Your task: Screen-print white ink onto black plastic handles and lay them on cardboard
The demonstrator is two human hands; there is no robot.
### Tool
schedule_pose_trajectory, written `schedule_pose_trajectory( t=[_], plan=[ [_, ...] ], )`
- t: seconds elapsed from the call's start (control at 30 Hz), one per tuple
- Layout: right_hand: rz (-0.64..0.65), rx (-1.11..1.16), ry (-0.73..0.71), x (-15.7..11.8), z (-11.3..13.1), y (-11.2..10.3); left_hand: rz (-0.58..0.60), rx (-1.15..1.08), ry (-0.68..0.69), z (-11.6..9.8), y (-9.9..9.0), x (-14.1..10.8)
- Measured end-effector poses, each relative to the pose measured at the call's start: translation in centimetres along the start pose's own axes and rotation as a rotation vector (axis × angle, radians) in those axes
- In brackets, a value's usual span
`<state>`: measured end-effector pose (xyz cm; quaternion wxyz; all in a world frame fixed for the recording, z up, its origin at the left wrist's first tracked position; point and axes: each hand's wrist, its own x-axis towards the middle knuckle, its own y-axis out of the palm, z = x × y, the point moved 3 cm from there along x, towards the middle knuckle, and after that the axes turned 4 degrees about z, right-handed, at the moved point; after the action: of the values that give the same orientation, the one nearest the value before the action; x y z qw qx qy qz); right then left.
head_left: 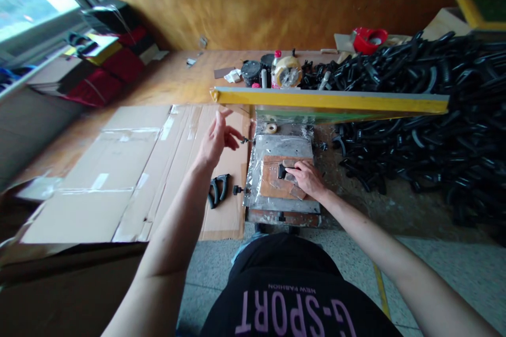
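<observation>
Window (31, 0) at far left, daylight coming in; red and black bags (106, 68) sit below it on the wooden counter (169, 79). Flattened cardboard sheets (118, 179) cover the near part of the counter, patched with clear tape.

Left hand (216, 139): raised above the cardboard, wrist bent back, fingers spread and pointing away from the body. Grip wide open, released, touching nothing. Nearest to it, a small metal clamp bolt (245, 140) at the edge of the foil-wrapped plate (276, 147). Below the hand, a pair of black curved plastic pieces (219, 189) lies on the cardboard, beside a black-headed bolt (237, 190).

Right hand (308, 178): forearm comes in from the lower right, hand low over the plate, fingers curled forward. Grip closed on a black plastic piece (281, 171), which sits on a brown pad (276, 179) on the foil. Only the piece's left end shows, jutting out past the fingertips; its long axis seems to run roughly across the view, left to right, the rest hidden by the hand.

Yellow-edged screen frame (328, 100) stands raised over the plate, long side running left to right. A roll of tape (271, 128) lies beneath it. Behind the frame, a bottle (275, 68) and jars crowd the counter. At right, a large heap of black curved plastic pieces (415, 116) and a red tape dispenser (369, 39).
</observation>
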<state>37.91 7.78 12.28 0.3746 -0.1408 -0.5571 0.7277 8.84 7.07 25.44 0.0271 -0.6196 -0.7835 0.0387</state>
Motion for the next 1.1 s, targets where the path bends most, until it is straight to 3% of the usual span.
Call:
schedule_pose_trajectory(
  t=[0.1, 0.17, 0.23, 0.3, 0.37, 0.47, 0.57, 0.63, 0.7, 0.8, 0.87, 1.0, 1.1],
  plan=[
    [-0.009, -0.098, -0.023, -0.8, 0.0, -0.8, 0.01, -0.172, 0.09, -3.9, 3.7, -1.3],
    [-0.082, -0.077, 0.043, -1.6, -1.6, -2.6, -0.009, -0.197, 0.074, -3.5, 4.4, -3.6],
    [-0.183, -0.061, 0.166, -2.0, -4.1, -4.9, 0.001, -0.178, -0.013, -0.9, 4.0, -6.3],
    [-0.268, -0.073, 0.279, -1.6, -6.4, -7.1, 0.052, -0.118, -0.155, 3.2, 3.5, -8.8],
    [-0.325, -0.094, 0.319, 0.3, -7.2, -8.8, 0.098, -0.057, -0.283, 7.7, 3.4, -10.5],
    [-0.277, -0.13, 0.232, 5.3, -4.9, -9.0, 0.077, 0.016, -0.371, 13.1, 3.6, -11.3],
    [-0.026, -0.147, 0.114, 8.7, -1.1, -6.7, 0.065, 0.095, -0.386, 15.8, 3.9, -10.7],
    [0.124, -0.161, 0.061, 8.2, 0.6, -5.0, 0.089, 0.12, -0.392, 16.3, 3.9, -10.4],
    [0.203, -0.181, -0.047, 5.9, 1.7, -4.2, 0.105, 0.127, -0.4, 16.3, 3.9, -10.3],
    [0.272, -0.148, -0.293, 2.4, 2.3, -4.6, 0.095, 0.114, -0.41, 16.0, 3.8, -10.4],
    [0.31, -0.102, -0.369, 1.6, 2.4, -5.3, 0.08, 0.101, -0.42, 15.7, 3.8, -10.5],
    [0.175, -0.17, -0.291, 1.9, 2.5, -5.3, 0.073, 0.074, -0.406, 15.3, 3.9, -10.5],
    [0.13, -0.191, -0.347, 0.6, 3.2, -4.4, 0.075, 0.061, -0.392, 15.3, 4.0, -10.6]
  ],
)
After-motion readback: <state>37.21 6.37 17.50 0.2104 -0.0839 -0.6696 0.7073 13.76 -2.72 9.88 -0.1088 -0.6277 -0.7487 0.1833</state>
